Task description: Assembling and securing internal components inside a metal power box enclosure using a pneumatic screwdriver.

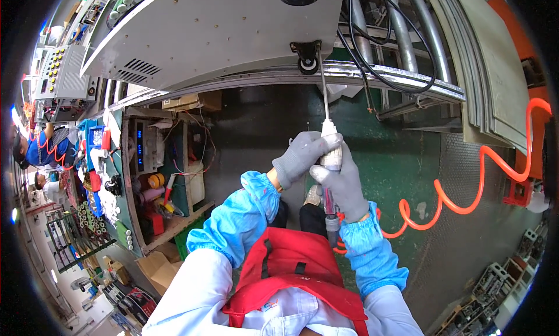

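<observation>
Both of my gloved hands are closed around a straight pneumatic screwdriver [332, 157], pointing away from me. My left hand [298, 159] wraps the front part of its body from the left. Behind it, my right hand [345, 187] grips the body from the right, partly hiding it. A long thin bit [324, 85] runs from the tool up to a small black caster [307, 59] on the underside of a grey metal cabinet [221, 36]. The bit's tip is at the caster's mounting plate; whether it sits in a screw is too small to tell.
An orange coiled air hose [460, 207] stretches right from the tool. The cabinet rests on a metal rail [402, 87] with rollers, where black cables [407, 90] hang. Stacked panels [495, 62] stand at right. A cluttered wooden shelf [174, 231] is at left; people work farther left.
</observation>
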Action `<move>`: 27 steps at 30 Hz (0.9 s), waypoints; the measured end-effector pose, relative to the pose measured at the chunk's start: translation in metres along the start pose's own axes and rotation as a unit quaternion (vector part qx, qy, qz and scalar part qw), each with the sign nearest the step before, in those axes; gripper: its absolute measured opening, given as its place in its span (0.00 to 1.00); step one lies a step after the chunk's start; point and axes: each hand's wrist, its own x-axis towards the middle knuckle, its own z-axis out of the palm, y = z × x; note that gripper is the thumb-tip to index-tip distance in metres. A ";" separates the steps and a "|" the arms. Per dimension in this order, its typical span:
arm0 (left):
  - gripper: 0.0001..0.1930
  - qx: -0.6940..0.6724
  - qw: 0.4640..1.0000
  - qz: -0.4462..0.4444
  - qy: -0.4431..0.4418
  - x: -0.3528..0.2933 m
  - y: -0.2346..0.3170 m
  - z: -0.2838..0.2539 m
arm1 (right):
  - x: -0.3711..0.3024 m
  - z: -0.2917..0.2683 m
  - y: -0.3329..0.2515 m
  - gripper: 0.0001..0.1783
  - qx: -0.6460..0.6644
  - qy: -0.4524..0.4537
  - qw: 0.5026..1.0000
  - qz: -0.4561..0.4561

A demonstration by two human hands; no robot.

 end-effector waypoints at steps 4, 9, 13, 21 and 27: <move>0.22 0.008 0.999 0.031 -0.013 0.003 -0.006 -0.002 | -0.001 0.000 -0.001 0.45 -0.002 -0.006 1.000 -0.017; 0.22 -0.004 1.000 0.025 0.004 0.007 -0.014 0.000 | 0.001 -0.003 0.000 0.45 -0.015 -0.009 1.000 -0.011; 0.23 -0.047 0.999 0.011 0.012 -0.001 0.000 0.004 | 0.000 -0.003 -0.011 0.45 -0.024 -0.009 0.998 0.059; 0.22 -0.050 0.998 0.010 0.044 0.001 -0.002 0.004 | 0.002 -0.003 -0.004 0.48 -0.011 -0.022 1.000 0.015; 0.22 -0.040 0.997 0.003 0.059 0.003 -0.006 0.007 | -0.001 -0.007 0.012 0.50 -0.008 -0.012 1.000 0.000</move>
